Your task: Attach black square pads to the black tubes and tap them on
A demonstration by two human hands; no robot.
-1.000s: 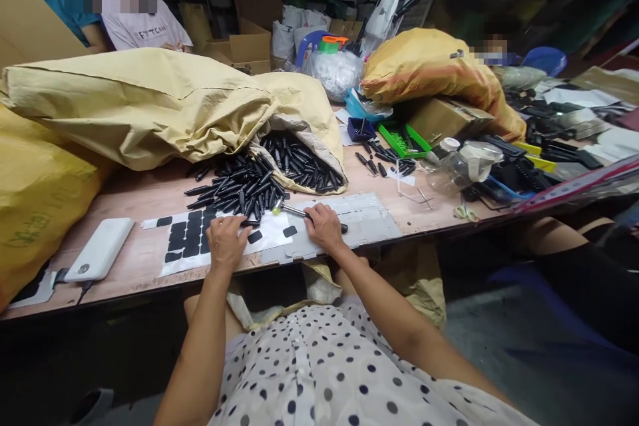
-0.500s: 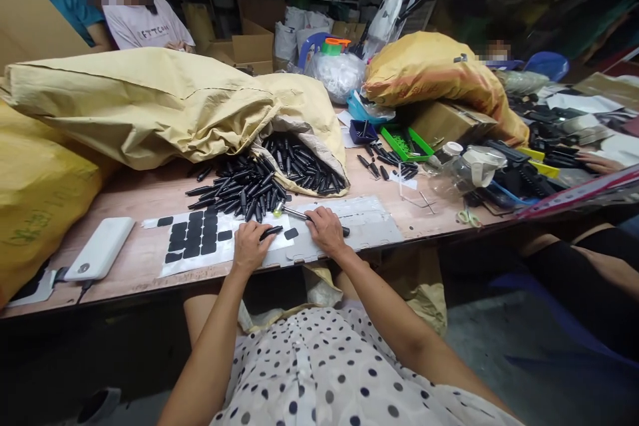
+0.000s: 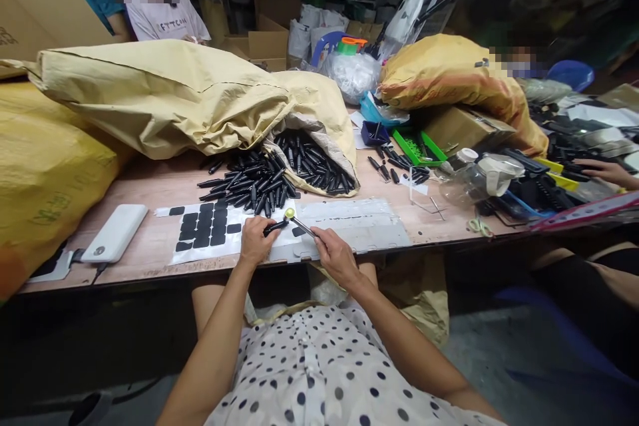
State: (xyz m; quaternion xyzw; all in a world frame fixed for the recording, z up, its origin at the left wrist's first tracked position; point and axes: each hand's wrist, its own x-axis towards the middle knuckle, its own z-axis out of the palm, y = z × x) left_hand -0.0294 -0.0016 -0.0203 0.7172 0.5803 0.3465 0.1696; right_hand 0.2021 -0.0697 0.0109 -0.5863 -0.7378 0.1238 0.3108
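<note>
Pale wood-look tabletop [image 3: 157, 239] stretches away on both sides of our hands, with a tan sack [image 3: 174, 100] slumped across it beyond them. What has changed in the last half second is on the right: our right hand [image 3: 337, 254] had been resting over the tool as it lay on the grey board [image 3: 364, 223], and it has now swung the hammer-like tool [image 3: 302, 225] round, its yellow-green head pointing toward our left hand [image 3: 256, 239]. We take this to mean that both hands are now at work on one spot.

Our left hand pinches a black piece [image 3: 276, 227], which sticks out rightward past the fingertips. Our right fingers are closed around the tool's shaft. Its head is right by the piece's far end; whether they touch, we cannot tell. Just beyond our left hand lies a pile of black pieces [image 3: 249, 180]; to its left, black patches [image 3: 204, 225] sit on a white sheet [image 3: 233, 244].
</note>
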